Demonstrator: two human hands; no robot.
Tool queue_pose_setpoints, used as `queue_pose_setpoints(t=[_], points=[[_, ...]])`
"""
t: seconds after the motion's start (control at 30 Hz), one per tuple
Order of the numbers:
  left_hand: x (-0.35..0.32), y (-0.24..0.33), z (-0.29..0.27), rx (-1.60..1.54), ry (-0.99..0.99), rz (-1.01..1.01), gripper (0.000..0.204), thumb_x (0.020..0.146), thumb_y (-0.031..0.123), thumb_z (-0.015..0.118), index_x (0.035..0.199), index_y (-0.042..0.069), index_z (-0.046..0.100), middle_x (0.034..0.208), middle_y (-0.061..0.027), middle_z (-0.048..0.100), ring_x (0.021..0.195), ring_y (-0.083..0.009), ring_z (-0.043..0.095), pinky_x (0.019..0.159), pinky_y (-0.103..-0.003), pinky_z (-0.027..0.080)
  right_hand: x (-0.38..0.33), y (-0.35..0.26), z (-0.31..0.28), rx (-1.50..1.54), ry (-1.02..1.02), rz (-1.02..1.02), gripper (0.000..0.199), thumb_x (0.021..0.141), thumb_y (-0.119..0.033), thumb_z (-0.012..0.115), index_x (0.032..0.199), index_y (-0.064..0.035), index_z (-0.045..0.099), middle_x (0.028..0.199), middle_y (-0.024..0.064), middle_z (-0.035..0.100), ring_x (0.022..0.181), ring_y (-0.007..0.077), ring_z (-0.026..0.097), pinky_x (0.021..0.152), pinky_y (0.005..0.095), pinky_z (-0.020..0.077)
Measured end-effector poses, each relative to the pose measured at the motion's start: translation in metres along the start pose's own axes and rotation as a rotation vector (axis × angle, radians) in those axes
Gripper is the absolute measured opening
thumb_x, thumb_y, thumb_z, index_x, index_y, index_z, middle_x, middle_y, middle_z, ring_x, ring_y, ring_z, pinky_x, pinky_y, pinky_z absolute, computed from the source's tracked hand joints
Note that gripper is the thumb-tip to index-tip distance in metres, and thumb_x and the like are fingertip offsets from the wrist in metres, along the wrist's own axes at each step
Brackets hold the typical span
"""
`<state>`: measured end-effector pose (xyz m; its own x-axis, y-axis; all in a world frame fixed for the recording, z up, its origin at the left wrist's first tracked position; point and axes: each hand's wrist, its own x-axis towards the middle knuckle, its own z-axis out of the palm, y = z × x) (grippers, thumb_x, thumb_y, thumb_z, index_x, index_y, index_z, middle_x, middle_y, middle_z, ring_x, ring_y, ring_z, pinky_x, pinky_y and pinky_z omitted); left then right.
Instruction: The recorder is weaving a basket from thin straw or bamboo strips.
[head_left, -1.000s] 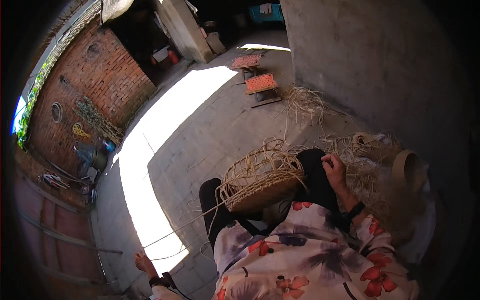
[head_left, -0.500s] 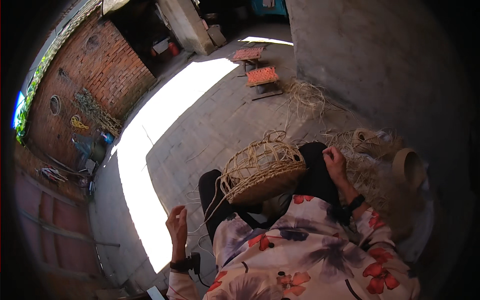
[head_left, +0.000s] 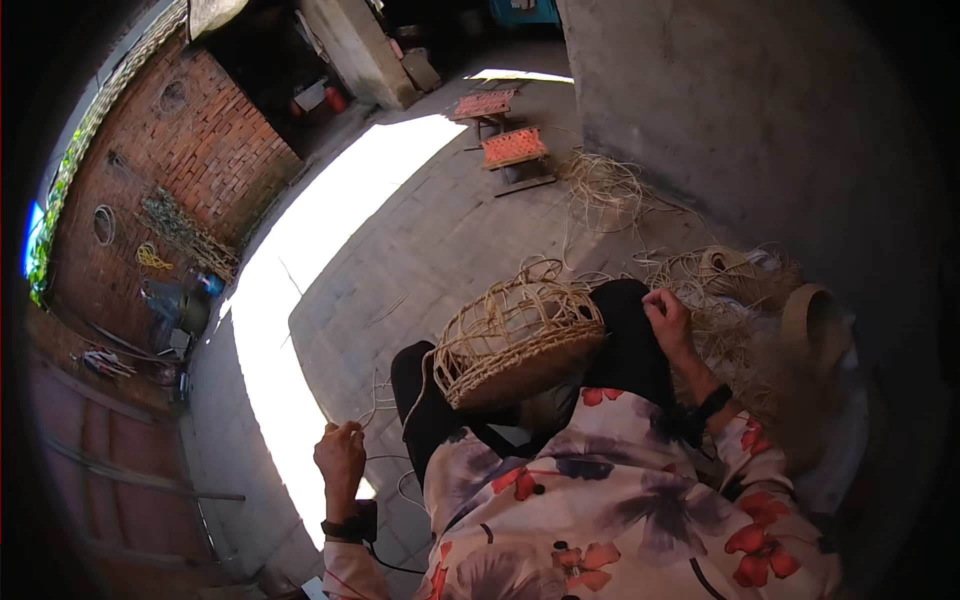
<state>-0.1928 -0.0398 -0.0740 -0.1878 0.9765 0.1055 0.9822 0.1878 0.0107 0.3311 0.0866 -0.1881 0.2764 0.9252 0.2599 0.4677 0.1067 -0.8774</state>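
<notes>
1 woven bskt (head_left: 520,350) btwn knees (head_left: 622,300)

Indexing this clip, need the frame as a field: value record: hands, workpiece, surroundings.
left hand: left of the woven basket, apart from it; grip unclear
right hand: by the right thigh, off the basket; grip unclear
basket state: tilted, openwork sides
loose strands: heaped at right
stools: two, orange-red seats
brick wall: upper left
light: strong sun on part of the floor
</notes>
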Motion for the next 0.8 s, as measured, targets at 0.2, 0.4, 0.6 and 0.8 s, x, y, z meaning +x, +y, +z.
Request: queue_pose_setpoints(t=[0.2,0.4,0.6,0.8], points=[[0.038,0.109,-0.040,-0.479,0.272,0.317,0.027,0.085,0.008,0.066,0.112,0.010,0.065,0.109,-0.0149,0.063,0.091,-0.0331,0.066,0.077,-0.040,0.053,0.000,-0.096,0.017,0.036,-0.131,-0.232,0.022,0.082,-0.006,0.063,0.104,-0.0038,0.062,0.087,0.0075,0.056,0.067,0.0152,0.055,0.063,0.0281,0.0465],[0.059,0.183,-0.045,-0.464,0.002,0.543,0.031,0.085,0.013,0.065,0.115,0.013,0.061,0.100,-0.0140,0.064,0.080,-0.0367,0.067,0.066,-0.043,0.052,-0.003,-0.162,0.037,0.052,-0.572,-0.601,0.040,0.079,-0.018,0.070,0.115,-0.0070,0.058,0.101,0.0160,0.058,0.087,0.0356,0.064,0.073,0.0434,0.0521],[0.044,0.195,-0.033,-0.544,-0.040,0.664,0.029,0.082,0.012,0.065,0.111,0.012,0.059,0.079,-0.0160,0.065,0.075,-0.0367,0.066,0.061,-0.045,0.051,-0.005,-0.155,0.045,-0.175,-0.668,-0.640,0.048,0.077,-0.021,0.072,0.121,-0.0101,0.055,0.108,0.0159,0.058,0.088,0.0373,0.065,0.077,0.0458,0.0535],[0.050,0.190,-0.028,-0.667,-0.106,0.591,0.021,0.085,0.013,0.063,0.106,0.007,0.062,0.069,-0.0178,0.063,0.071,-0.0342,0.067,0.064,-0.040,0.051,-0.014,-0.157,0.047,-0.178,-0.725,-0.639,0.040,0.078,-0.014,0.068,0.116,-0.0096,0.058,0.104,0.0141,0.059,0.085,0.0359,0.065,0.074,0.0433,0.0533]])
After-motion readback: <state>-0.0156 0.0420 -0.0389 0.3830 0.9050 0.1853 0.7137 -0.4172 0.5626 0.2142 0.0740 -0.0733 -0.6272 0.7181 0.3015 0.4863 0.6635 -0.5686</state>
